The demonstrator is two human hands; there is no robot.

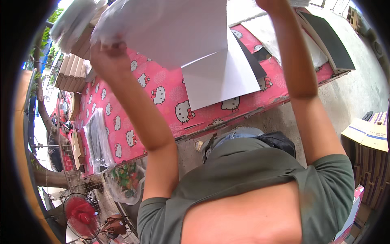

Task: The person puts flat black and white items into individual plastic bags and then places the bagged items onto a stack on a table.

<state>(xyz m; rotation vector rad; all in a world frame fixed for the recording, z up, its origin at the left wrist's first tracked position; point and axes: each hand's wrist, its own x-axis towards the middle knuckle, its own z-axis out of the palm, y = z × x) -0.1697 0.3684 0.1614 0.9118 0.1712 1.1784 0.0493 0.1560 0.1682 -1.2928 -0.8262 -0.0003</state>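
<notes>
Over pink covering (pixel 162 118), left fingers (pixel 116 45) grip crinkled, clear plastic (pixel 111 25) beside flat white sheet (pixel 191 30); right fingers (pixel 263 3) unclear.

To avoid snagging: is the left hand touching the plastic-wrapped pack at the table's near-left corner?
Apart: the head view shows pink tablecloth between the left hand and the pack.

This strikes me as a small, partly open-air workshop for sheet goods. At eleven o'clock there's a worktable (pixel 162 110) in a pink cartoon-cat cover, with white sheets (pixel 223 83) toward one o'clock and dark boards (pixel 331 42) at two. Brown cardboard pieces (pixel 71 73) are stacked at ten, with clear-wrapped packs (pixel 97 142) just below nine. Bare concrete (pixel 353 95) shows near three; wire mesh (pixel 67 152) and a tree trunk (pixel 42 107) edge nine, a red fan (pixel 82 213) eight.
</notes>
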